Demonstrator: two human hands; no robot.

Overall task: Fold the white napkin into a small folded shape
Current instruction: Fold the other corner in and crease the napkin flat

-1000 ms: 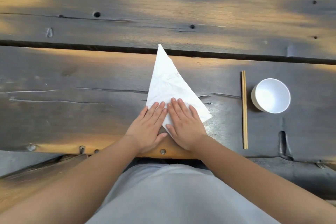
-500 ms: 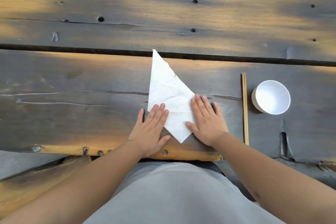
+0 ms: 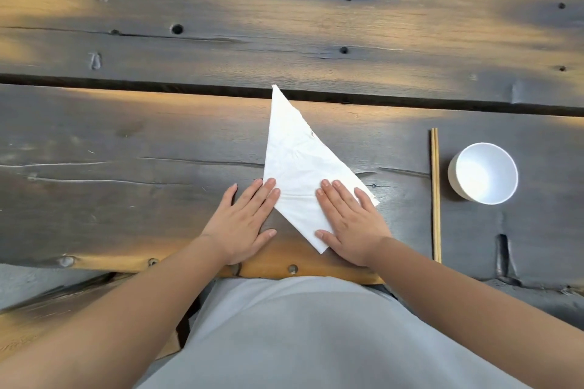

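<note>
The white napkin [image 3: 297, 164] lies flat on the dark wooden table [image 3: 126, 167], folded into a long triangle with its tip pointing away from me. My left hand [image 3: 245, 221] rests flat with its fingertips on the napkin's left near edge. My right hand [image 3: 350, 221] presses flat on the napkin's right near part, covering that corner. Neither hand grips anything; fingers lie extended and close together.
A pair of wooden chopsticks [image 3: 435, 193] lies to the right, pointing away from me. A white bowl [image 3: 483, 172] stands just beyond them. A dark gap [image 3: 126, 80] between planks runs across behind the napkin's tip. The table's near edge [image 3: 284, 265] is at my waist.
My hands were side by side on the napkin's near end, then spread apart. The right hand slid right and down along the napkin; the left moved slightly left. The napkin stays flat.
</note>
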